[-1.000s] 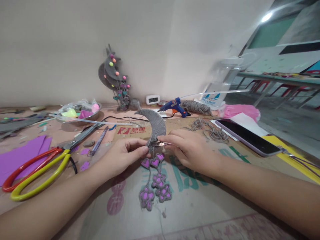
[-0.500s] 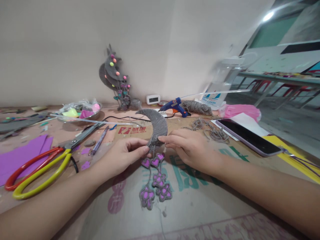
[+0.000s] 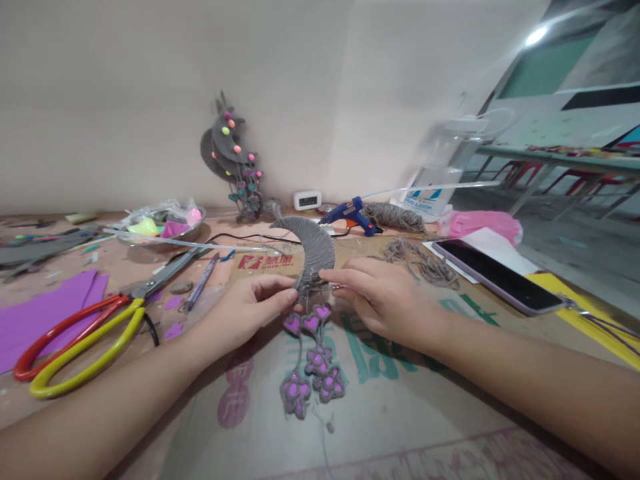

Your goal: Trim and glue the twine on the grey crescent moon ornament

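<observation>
A crescent moon wrapped in grey yarn [image 3: 317, 243] stands tilted over the cardboard, its lower end between my hands. My left hand [image 3: 257, 303] pinches that lower end from the left, thumb in front. From the right, my right hand [image 3: 383, 293] has its index fingertip pressed on the moon's edge, the other fingers curled; whether they grip anything else is hidden. Purple hearts edged in grey yarn [image 3: 311, 324] hang just below the moon. Lower down, purple flowers with grey outlines [image 3: 295, 395] lie on the cardboard sheet [image 3: 265, 440].
Large red-and-yellow-handled scissors [image 3: 85, 340], purple sheets [image 3: 50, 310] and a pen [image 3: 203, 283] are at left. Behind stand a blue glue gun [image 3: 353, 217], a small clock [image 3: 307, 199], a decorated moon [image 3: 233, 150] and a bowl [image 3: 187, 235]. Grey yarn [image 3: 433, 263] and a phone [image 3: 495, 277] lie right.
My right fingertips have shifted very slightly along the moon's lower edge. The view has moved a little; the moon and my left hand keep almost the same position.
</observation>
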Action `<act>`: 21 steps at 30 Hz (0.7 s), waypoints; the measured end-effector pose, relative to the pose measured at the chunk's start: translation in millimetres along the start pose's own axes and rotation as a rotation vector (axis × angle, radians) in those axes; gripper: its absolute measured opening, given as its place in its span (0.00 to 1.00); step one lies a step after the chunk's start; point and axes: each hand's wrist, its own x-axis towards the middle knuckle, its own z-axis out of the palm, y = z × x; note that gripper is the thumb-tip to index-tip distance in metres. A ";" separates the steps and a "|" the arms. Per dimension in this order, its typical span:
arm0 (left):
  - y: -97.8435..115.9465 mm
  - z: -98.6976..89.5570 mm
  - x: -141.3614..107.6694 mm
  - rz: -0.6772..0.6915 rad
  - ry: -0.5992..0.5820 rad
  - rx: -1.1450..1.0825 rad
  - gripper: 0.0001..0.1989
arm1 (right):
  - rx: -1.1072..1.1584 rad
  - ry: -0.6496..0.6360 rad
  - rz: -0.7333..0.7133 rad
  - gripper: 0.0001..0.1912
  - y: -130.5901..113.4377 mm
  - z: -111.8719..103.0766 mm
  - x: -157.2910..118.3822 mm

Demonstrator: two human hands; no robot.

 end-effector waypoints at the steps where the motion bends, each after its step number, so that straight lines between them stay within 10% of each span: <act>1: 0.6 0.2 0.0 -0.002 0.006 -0.003 0.14 | -0.002 0.002 0.005 0.15 -0.2 0.2 0.0; 21: 4.4 0.2 0.5 0.010 0.007 -0.071 0.13 | -0.076 0.012 -0.056 0.18 -1.3 3.4 -0.5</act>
